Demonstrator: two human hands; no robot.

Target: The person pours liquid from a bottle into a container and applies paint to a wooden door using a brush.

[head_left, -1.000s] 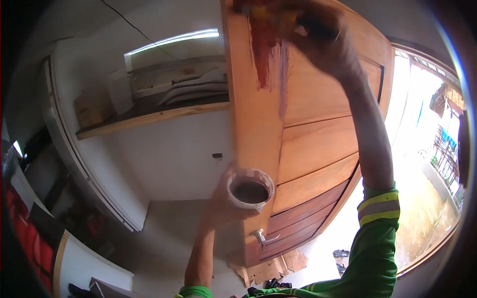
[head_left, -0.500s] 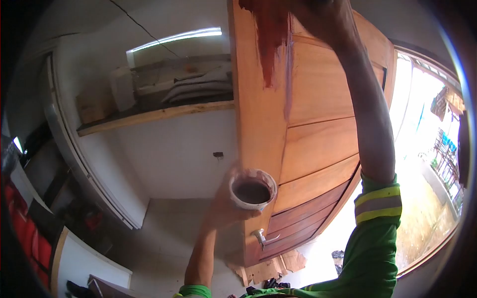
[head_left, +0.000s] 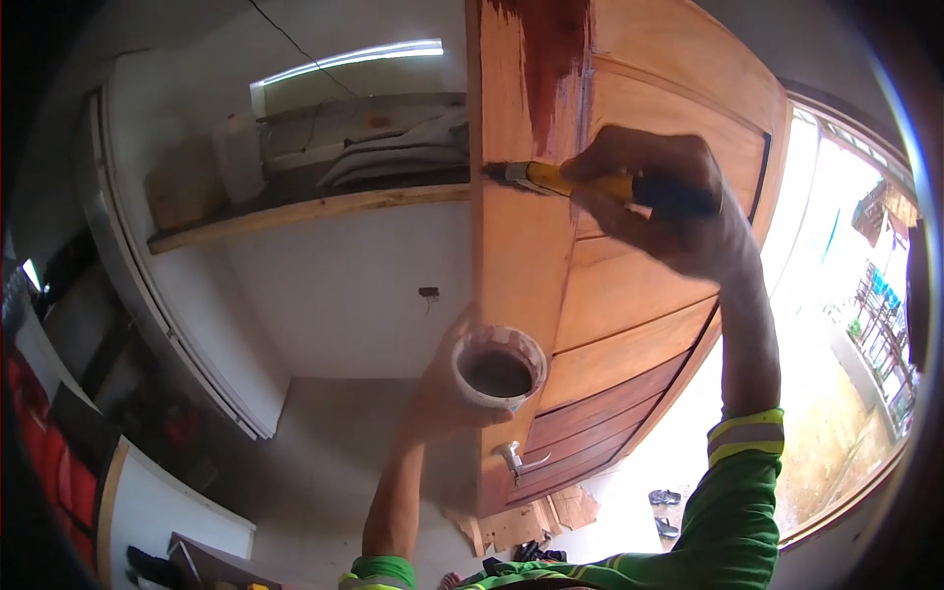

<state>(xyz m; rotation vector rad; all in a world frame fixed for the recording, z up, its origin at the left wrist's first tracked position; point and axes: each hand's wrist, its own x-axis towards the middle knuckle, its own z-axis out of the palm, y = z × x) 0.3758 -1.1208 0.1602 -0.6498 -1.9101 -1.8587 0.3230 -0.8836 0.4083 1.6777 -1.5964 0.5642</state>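
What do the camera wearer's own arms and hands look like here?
The right green fabric sleeve has a grey band between two bright yellow stripes near its end. The left green fabric sleeve shows some yellow near the picture's bottom edge. Neither the left hand nor the right hand wears a glove.

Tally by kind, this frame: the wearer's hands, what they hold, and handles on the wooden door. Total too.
Hands: 2 (left hand, right hand)
Brushes: 1 (yellow-handled brush, in the right hand)
Tubs: 1 (white tub, in the left hand)
Door handles: 1 (metal handle, low in view on the wooden door)
Total: 5
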